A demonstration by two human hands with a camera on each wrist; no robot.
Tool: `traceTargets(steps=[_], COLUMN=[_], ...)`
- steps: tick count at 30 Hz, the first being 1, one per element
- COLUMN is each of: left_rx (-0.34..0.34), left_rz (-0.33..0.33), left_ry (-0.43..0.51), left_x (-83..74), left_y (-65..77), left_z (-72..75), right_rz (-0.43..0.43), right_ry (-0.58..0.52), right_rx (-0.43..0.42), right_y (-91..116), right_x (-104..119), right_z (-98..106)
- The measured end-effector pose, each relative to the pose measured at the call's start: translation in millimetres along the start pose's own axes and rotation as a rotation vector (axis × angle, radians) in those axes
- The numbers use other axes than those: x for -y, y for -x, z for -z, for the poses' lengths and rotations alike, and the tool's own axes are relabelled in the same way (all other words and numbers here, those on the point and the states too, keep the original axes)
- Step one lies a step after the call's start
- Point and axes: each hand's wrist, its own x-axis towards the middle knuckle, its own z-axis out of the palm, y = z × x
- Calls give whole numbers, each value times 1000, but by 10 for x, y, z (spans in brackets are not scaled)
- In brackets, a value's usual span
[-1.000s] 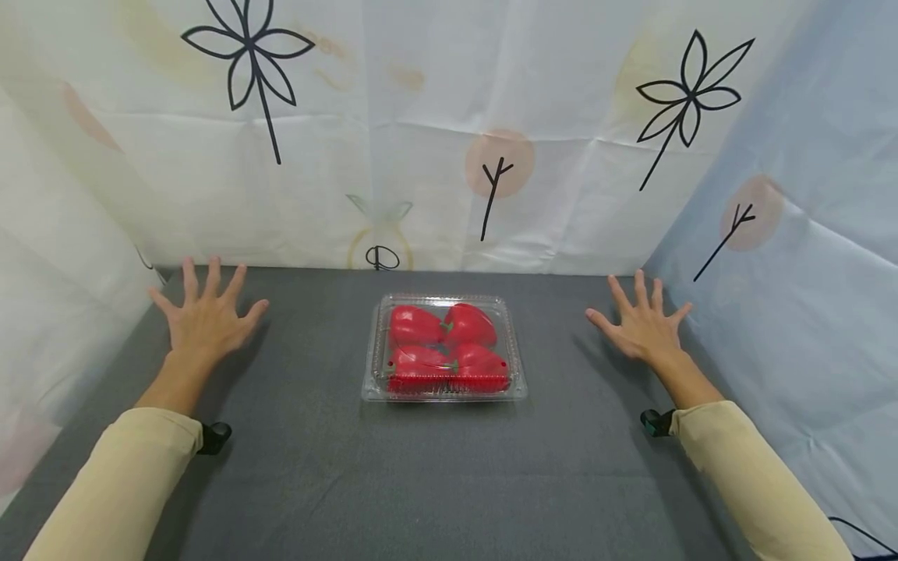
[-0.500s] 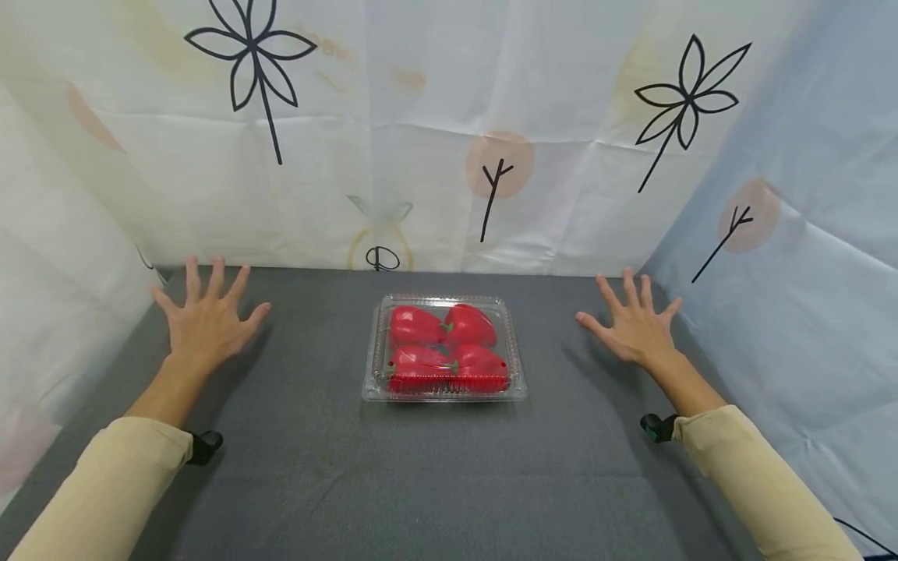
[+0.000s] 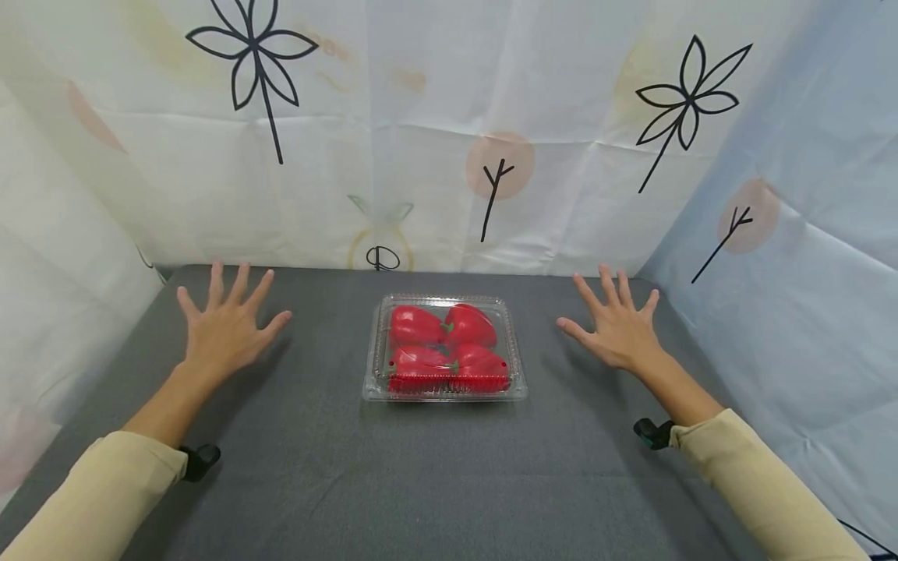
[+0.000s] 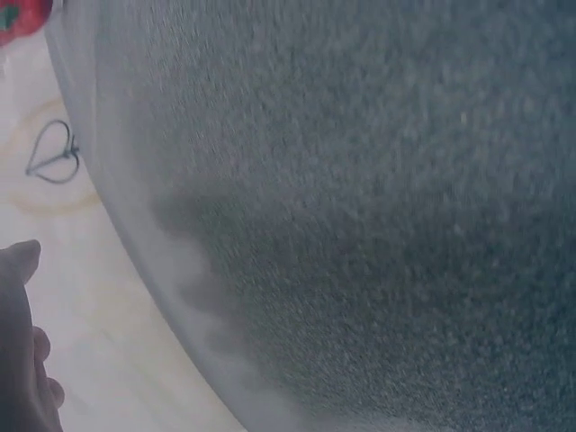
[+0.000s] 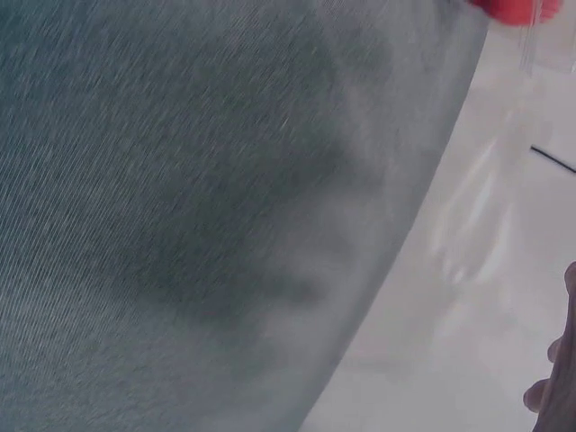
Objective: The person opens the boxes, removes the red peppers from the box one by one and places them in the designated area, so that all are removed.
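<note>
Several red bell peppers point(image 3: 470, 326) with green stems lie inside a clear plastic clamshell box point(image 3: 519, 383) at the middle of the table. My left hand point(image 3: 223, 331) hovers left of the box with fingers spread, palm down, holding nothing. To the right of the box, my right hand point(image 3: 620, 333) has its fingers fanned out too and touches no object. In the left wrist view, part of the left hand point(image 4: 16, 360) shows at the lower left, with a red pepper point(image 4: 22, 18) cut off in the corner. The right wrist view catches only fingers point(image 5: 562, 387) at its edge.
A dark grey cloth point(image 3: 449, 483) covers the table. White printed fabric point(image 3: 421, 101) rises behind it, and side sheets point(image 3: 807, 312) close it in. Black wrist straps point(image 3: 199, 462) sit at both cuffs. A dark cable point(image 3: 866, 538) runs at the lower right.
Both hands have moved inward towards the box, the right one a little more than the left. The box and peppers have stayed in place.
</note>
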Motion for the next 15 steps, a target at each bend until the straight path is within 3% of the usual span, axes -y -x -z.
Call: traceTargets(steps=[15], left_rx=[25], left_rz=[-137], left_ry=[86], left_x=[-403], left_y=[140], left_z=[-17], right_rz=[166], right_ry=[-5], right_rx=[-17], right_y=[35], right_x=[459], right_z=[20])
